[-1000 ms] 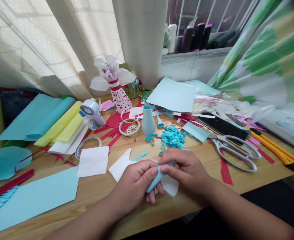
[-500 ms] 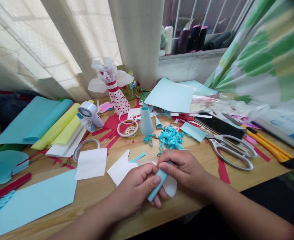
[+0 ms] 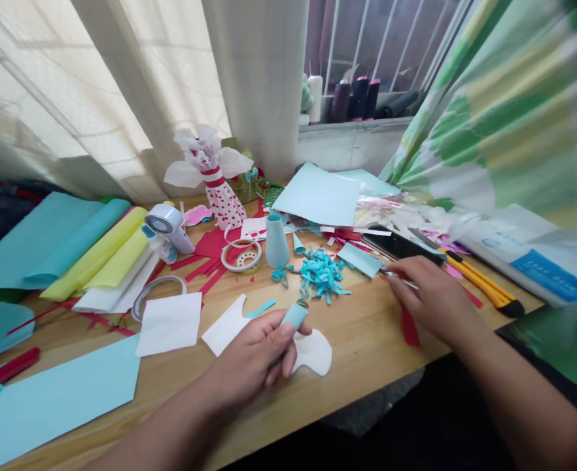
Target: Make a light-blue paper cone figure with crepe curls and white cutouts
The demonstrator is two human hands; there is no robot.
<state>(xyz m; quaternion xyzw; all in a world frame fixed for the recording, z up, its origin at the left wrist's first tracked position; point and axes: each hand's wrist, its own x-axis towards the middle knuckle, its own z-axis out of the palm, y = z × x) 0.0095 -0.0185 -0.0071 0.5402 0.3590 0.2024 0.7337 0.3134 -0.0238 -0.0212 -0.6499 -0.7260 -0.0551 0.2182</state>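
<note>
My left hand (image 3: 254, 356) is closed around a small rolled tube of light blue paper (image 3: 294, 316), held just above a white paper cutout (image 3: 313, 353) on the wooden table (image 3: 367, 327). My right hand (image 3: 433, 297) is out to the right. Its fingers curl down over the handles of the metal scissors (image 3: 397, 277), of which only the blade tip shows. A pile of shredded blue paper strips (image 3: 320, 275) lies between the two hands.
A blue paper cone (image 3: 276, 241), tape roll (image 3: 242, 256), tape dispenser (image 3: 168, 226) and paper doll (image 3: 217, 180) stand at the back. A yellow utility knife (image 3: 485, 288) and black phone (image 3: 396, 245) lie right. Blue and yellow paper sheets (image 3: 72, 248) cover the left side.
My right hand let go of the blue paper tube and moved right onto the scissors. My left hand kept the tube and tilted it upright. The camera view shifted right.
</note>
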